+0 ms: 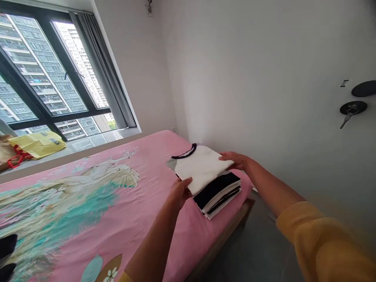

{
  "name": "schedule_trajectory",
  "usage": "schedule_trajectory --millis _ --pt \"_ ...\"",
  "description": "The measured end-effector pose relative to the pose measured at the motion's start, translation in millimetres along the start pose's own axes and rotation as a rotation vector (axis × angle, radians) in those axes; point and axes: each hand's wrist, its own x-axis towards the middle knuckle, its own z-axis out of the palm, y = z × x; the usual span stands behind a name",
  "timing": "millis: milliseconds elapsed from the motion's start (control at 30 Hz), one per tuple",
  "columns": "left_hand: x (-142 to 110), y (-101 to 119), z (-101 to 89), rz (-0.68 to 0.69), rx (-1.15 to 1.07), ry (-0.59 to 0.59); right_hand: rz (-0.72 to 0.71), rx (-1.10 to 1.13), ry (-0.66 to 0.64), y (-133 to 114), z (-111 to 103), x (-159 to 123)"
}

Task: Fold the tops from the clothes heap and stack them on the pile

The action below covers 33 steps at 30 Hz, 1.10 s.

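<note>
A folded white shirt [202, 164] with a black neckband lies over a stack of folded black and white clothes [219, 192] near the bed's corner. My left hand [179, 192] grips the shirt's near left edge, thumb on top and fingers underneath. On the far right side, my right hand [235, 159] pinches the shirt's other edge the same way. The shirt's front edge sits back from the stack's front, so the black cloth below shows. Fingers under the fabric are hidden on both sides.
A pink bedsheet [155, 211] with a printed bird covers the bed, whose wooden frame [223, 239] shows at the right. A yellow bag [38, 144] rests on the window sill. Dark objects [7, 254] poke in at lower left. Keys [348, 117] hang from a lock at right.
</note>
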Motion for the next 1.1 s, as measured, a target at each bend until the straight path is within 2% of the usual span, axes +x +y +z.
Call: schedule_trajectory --millis 100,200,433,633,767,867,967,1100 --pt "31 -46 2.2 -0.165 0.096 0.009 0.182 -0.012 0.069 57 -30 11" --pt "42 -69 -1.2 -0.211 0.107 0.020 0.238 -0.010 0.081 88 -37 13" --pt "57 -62 7.4 -0.248 0.065 0.124 0.273 -0.122 0.161 87 -33 32" --pt "44 -72 5.6 -0.304 0.267 -0.045 0.231 -0.155 0.219 97 -31 30" --pt "34 -74 5.8 -0.280 0.314 -0.067 0.153 -0.253 0.240 101 -29 23" --pt "28 -73 9.5 -0.260 0.330 -0.065 0.092 -0.465 0.339 104 -27 22" --pt "19 -77 11.7 -0.209 0.327 -0.018 0.056 -0.576 0.461 107 -26 20" --pt "-9 -99 -0.3 -0.122 0.308 0.091 0.038 -0.628 0.614 113 -24 5"
